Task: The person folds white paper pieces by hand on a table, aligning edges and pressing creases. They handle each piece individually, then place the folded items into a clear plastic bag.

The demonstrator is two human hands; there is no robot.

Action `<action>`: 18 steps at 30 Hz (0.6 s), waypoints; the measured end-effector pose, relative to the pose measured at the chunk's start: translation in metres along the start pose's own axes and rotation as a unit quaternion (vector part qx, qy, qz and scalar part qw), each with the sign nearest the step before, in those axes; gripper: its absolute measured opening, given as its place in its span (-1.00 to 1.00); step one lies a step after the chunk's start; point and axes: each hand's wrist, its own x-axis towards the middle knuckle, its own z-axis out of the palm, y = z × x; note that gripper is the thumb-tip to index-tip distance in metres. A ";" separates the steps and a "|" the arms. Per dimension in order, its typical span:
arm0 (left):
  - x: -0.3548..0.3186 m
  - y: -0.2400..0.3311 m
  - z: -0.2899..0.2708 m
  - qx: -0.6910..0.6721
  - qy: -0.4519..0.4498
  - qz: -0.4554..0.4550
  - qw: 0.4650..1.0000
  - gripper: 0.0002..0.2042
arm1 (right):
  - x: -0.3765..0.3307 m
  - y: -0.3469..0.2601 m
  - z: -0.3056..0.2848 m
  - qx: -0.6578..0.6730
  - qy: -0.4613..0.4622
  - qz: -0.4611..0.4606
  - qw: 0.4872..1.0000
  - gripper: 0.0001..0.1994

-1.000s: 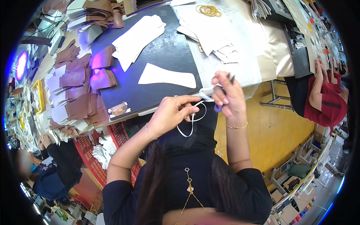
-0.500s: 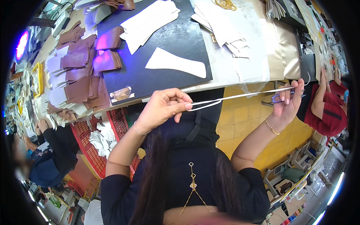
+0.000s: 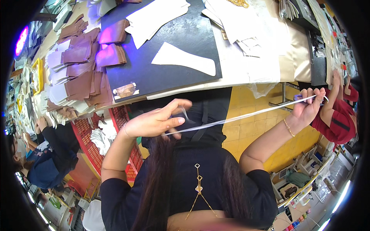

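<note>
A long, thin white cord point(image 3: 235, 117) is stretched between my two hands above my lap, near the table's front edge. My left hand point(image 3: 154, 120) holds its lower end, at the lower fingers; the index finger and thumb stick out, and a loose curl of cord hangs beside them. Raised at the right, my right hand point(image 3: 307, 107) has its fingers closed on the other end, with a short tail past the fingertips. A small purple-handled tool point(image 3: 298, 97) is also tucked in that hand, mostly hidden by the fingers. A single white curved piece point(image 3: 185, 59) lies on the black mat point(image 3: 189, 29).
Stacked white pieces point(image 3: 156, 19) lie on the mat and at its right. Brown and white pieces point(image 3: 79, 57) are piled at the left. A red basket point(image 3: 85, 140) with white pieces stands below the table. People sit at the far left and right point(image 3: 337, 119).
My right hand has moved right, and my left hand has shifted left and down, its index finger and thumb opening apart. The cord now slopes more and spans farther.
</note>
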 end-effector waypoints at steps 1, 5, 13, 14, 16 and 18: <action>-0.001 -0.008 0.003 0.046 0.048 0.026 0.997 -0.43 | 0.003 -0.005 -0.005 0.001 0.014 -0.005 1.000 -0.85; -0.001 -0.041 0.004 0.125 0.109 0.003 0.986 -0.22 | 0.019 -0.038 -0.037 -0.015 0.061 -0.063 0.996 -0.82; -0.007 -0.047 -0.001 0.199 0.232 0.070 0.950 -0.66 | 0.014 -0.146 -0.044 -0.169 0.063 -0.225 0.958 -0.62; -0.003 -0.039 0.002 0.223 0.290 0.175 0.914 -0.73 | 0.005 -0.150 -0.033 -0.170 0.040 -0.217 0.960 -0.59; 0.015 -0.019 -0.008 0.353 0.354 0.282 0.819 -0.72 | -0.007 -0.144 -0.003 -0.239 0.045 -0.186 0.952 -0.55; 0.047 0.000 -0.026 0.451 0.426 0.335 0.709 -0.69 | -0.013 -0.111 0.030 -0.344 -0.079 -0.139 0.926 -0.59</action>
